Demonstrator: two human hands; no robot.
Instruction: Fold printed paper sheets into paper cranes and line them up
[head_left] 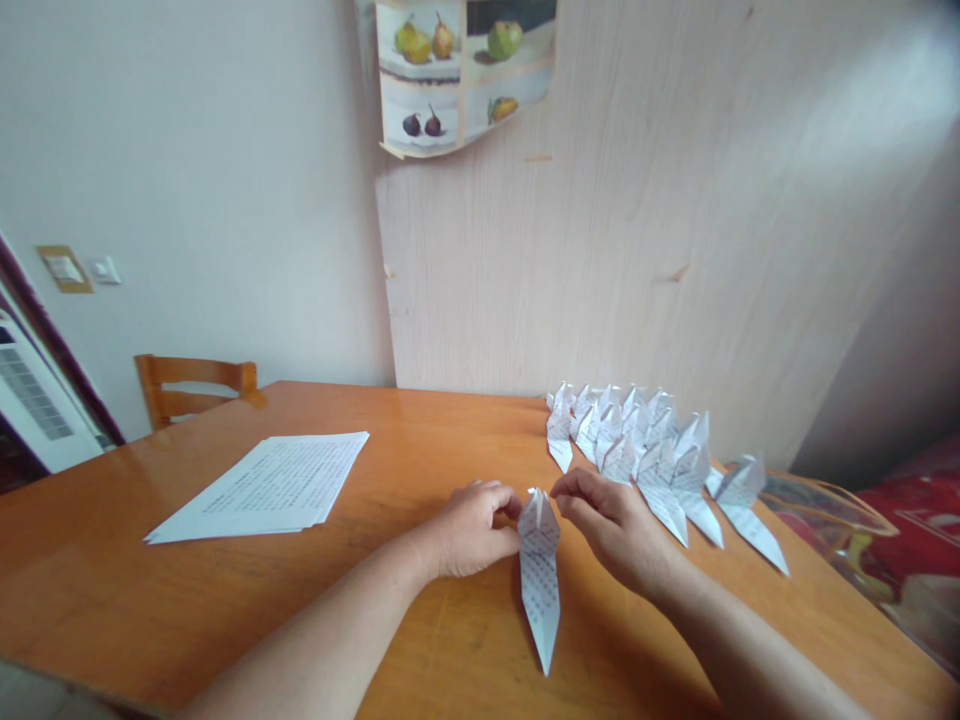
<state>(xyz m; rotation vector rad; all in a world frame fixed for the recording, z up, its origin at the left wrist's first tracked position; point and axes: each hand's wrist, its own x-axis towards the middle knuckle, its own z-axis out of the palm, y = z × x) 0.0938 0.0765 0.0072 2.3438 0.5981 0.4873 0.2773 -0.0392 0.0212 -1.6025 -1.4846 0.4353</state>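
Observation:
A folded figure of printed white paper (539, 580) stands on the wooden table between my hands, its long pointed end toward me and small folded tips at its top. My left hand (480, 527) is at its left side, thumb and fingers apart, with the fingertips at or very near the paper. On the right, my right hand (611, 520) has its fingers curled beside the top of the figure, a small gap away from it. Nothing shows within the fingers of either hand.
Several similar folded paper figures (660, 455) stand in rows at the back right of the table (427, 430). A stack of printed sheets (274, 485) lies at the left. Behind are a wooden chair (196, 375) and the wall; red items (915, 510) sit beyond the right edge.

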